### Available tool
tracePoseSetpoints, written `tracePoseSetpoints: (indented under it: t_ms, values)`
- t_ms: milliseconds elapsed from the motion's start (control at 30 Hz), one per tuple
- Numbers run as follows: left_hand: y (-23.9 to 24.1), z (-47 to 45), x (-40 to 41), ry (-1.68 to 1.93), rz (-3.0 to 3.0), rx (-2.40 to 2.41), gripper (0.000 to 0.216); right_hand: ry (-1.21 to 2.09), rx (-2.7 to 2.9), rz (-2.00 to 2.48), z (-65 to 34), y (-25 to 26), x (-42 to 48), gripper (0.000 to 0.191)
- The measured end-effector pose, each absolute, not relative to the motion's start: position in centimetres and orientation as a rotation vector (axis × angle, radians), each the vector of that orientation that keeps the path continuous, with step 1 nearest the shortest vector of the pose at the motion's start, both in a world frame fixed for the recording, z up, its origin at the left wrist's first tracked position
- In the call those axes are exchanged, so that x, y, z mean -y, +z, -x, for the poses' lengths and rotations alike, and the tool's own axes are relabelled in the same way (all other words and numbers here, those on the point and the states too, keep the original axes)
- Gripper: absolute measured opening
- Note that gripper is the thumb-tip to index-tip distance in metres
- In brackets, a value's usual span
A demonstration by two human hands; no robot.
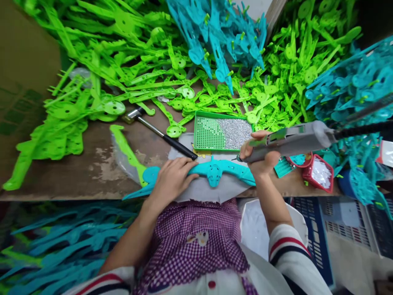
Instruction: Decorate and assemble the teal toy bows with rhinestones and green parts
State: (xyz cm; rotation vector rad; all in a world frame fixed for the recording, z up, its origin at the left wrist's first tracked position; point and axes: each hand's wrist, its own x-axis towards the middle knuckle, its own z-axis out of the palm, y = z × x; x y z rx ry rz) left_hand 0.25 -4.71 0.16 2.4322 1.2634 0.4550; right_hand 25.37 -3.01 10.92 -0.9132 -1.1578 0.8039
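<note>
A long blue plastic bow-shaped part [214,172] lies across a grey cloth [202,192] at the table's front edge. My left hand [173,178] is closed over its left stretch, pressing it down. In my right hand [260,157] is a grey electric screwdriver [287,141], held nearly level with its tip pointing left, just above the right stretch of the blue part. Whether the tip touches the part I cannot tell. Behind the part stands a green perforated tray [208,133] with many small silvery screws [236,133] heaped in its right half.
A hammer [166,137] and a lime green part [129,153] lie left of the tray. Heaps of green parts [123,61] and blue parts [215,37] rise at the back. Small red baskets [319,174] sit at right; a cable trails off the screwdriver.
</note>
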Motion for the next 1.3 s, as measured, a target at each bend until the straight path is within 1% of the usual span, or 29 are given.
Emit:
tracePoseSetpoints:
  t_ms: [167,233,400,533,633,733,933,1167,1300]
  values:
    - [1.0,2.5,6.3,0.435,-2.493,-1.34,0.038,0.832,1.16,0.803,-26.1,10.5,4.7,0.054]
    - [1.1,3.4,6.3,0.403,-2.504,-1.374,0.038,0.852,1.166,0.762,-26.4,10.1,5.4,0.052]
    - [0.6,4.7,5.6,0.338,-2.417,-1.37,0.043,0.867,1.162,0.767,-26.9,9.6,6.7,0.054]
    - [0.3,5.1,5.0,0.264,-2.341,-1.317,0.049,0.927,1.091,0.848,-26.9,9.8,6.9,0.055]
    - [-0.1,5.9,5.2,0.25,-2.34,-1.246,0.051,0.908,1.054,0.861,-27.0,9.9,7.3,0.056]
    - [-0.6,6.8,5.7,0.254,-2.335,-1.214,0.052,0.903,1.041,0.921,-27.2,9.8,7.9,0.062]
    - [-0.4,6.6,4.6,0.24,-2.301,-1.181,0.052,1.034,1.031,1.017,-26.2,8.7,6.9,0.069]
    - [-0.1,5.9,3.8,0.297,-2.303,-1.176,0.052,1.098,0.99,0.991,-25.1,8.0,5.6,0.064]
    - [-0.2,5.9,4.1,0.281,-2.316,-1.184,0.055,1.104,0.996,1.057,-25.3,7.3,6.1,0.066]
